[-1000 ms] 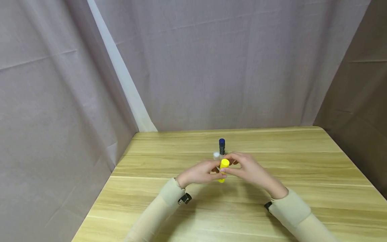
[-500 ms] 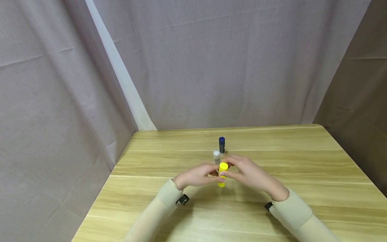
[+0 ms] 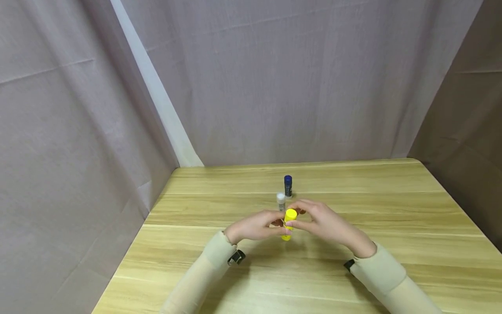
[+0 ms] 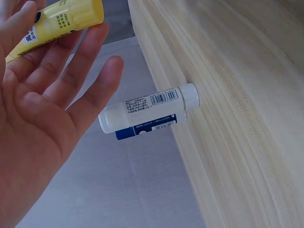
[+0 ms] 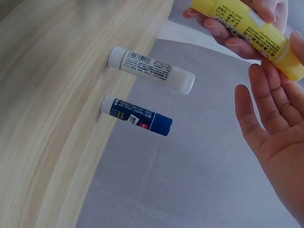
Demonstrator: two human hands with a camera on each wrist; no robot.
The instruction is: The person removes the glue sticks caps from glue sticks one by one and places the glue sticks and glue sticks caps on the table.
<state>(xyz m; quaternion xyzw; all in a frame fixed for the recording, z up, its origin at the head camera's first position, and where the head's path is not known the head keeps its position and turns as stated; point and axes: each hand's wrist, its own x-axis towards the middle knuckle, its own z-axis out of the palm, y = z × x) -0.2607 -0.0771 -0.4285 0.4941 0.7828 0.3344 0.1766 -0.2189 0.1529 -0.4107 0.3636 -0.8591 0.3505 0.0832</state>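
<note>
A yellow glue stick [image 3: 290, 214] is held between both hands, its cap end upward and tilted slightly right in the head view. My left hand [image 3: 255, 226] grips the lower body between thumb and fingers. Near the cap, my right hand [image 3: 327, 222] pinches it, the thumb [image 5: 297, 45] lying along the side. Printed text shows on its label in the right wrist view. Just beyond the hands stands a white glue stick [image 5: 152, 71], upright on the table, its lower part hidden by the hands in the head view. Behind it is an upright dark blue glue stick [image 5: 137, 116].
The wood-grain table [image 3: 188, 205] extends around the hands, its far edge close to a greyish curtain [image 3: 274, 87]. More curtain [image 3: 78, 152] hangs along the left, and a darker one [image 3: 462, 131] along the right. A black wrist strap [image 3: 236, 257] shows under the left sleeve.
Both hands have come slightly back toward me with the yellow glue stick, uncovering more of the white and blue ones. The grip looks the same; the head view has tipped slightly.
</note>
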